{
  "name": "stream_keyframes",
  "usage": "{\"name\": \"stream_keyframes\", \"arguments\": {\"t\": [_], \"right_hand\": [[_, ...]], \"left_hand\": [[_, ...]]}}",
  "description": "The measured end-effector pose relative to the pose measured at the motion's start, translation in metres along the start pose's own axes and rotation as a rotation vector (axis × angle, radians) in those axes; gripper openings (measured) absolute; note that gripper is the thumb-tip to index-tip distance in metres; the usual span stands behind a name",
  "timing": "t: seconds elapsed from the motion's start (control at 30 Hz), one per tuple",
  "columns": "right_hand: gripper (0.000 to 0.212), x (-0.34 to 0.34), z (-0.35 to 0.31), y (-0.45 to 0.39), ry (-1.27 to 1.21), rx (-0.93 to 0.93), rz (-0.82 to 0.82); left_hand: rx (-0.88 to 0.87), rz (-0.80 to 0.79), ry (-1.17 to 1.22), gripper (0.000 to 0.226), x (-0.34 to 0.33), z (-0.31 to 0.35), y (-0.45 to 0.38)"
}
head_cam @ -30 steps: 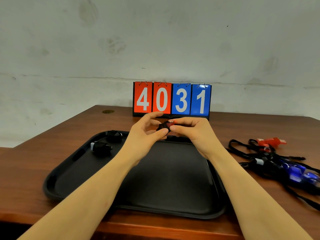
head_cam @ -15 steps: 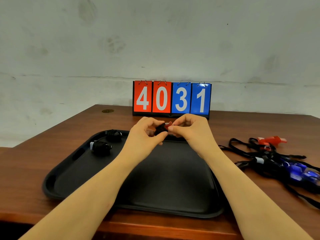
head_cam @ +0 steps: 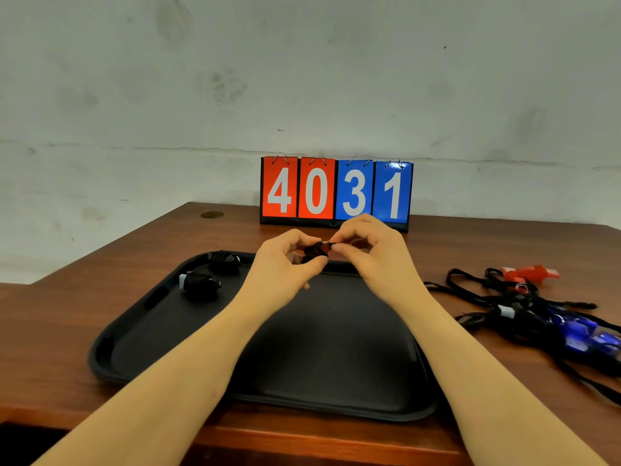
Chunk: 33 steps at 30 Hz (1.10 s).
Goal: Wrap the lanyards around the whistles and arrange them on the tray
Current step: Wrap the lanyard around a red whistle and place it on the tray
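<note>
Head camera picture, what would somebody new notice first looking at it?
Probably the flip scoreboard reading 4031 in red and blue, standing at the table's far edge against the wall. In front of it, the left hand and right hand pinch a small lanyard-wrapped whistle over the black tray. A tangle of unwrapped whistles and lanyards lies on the table right of the tray.

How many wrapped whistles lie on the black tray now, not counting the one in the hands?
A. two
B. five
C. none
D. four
A: two wrapped whistles lie in the far left corner of the tray; the rest of the tray floor shows no others, and the loose ones lie on the table to the right.
</note>
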State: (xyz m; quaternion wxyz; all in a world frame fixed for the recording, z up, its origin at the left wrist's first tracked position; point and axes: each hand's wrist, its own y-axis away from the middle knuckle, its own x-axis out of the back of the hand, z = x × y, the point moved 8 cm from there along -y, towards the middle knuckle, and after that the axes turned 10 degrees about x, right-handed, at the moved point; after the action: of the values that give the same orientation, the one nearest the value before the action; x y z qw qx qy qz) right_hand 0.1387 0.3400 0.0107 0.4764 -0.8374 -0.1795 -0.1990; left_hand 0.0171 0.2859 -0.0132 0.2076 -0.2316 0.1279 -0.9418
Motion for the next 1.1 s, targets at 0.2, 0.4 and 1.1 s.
{"name": "stream_keyframes", "arguments": {"t": [0.2,0.4,1.1], "right_hand": [[0.013,-0.004,-0.003,0.002,0.062,0.059,-0.045],[0.013,-0.004,-0.004,0.000,0.097,0.053,-0.075],[0.014,-0.013,-0.010,0.002,0.025,0.065,-0.098]], "left_hand": [[-0.005,-0.022,-0.016,0.020,-0.001,0.000,0.000],[-0.003,-0.110,-0.070,0.020,-0.013,-0.008,-0.004],[0.089,0.030,0.246,0.013,0.000,-0.009,-0.007]]}}
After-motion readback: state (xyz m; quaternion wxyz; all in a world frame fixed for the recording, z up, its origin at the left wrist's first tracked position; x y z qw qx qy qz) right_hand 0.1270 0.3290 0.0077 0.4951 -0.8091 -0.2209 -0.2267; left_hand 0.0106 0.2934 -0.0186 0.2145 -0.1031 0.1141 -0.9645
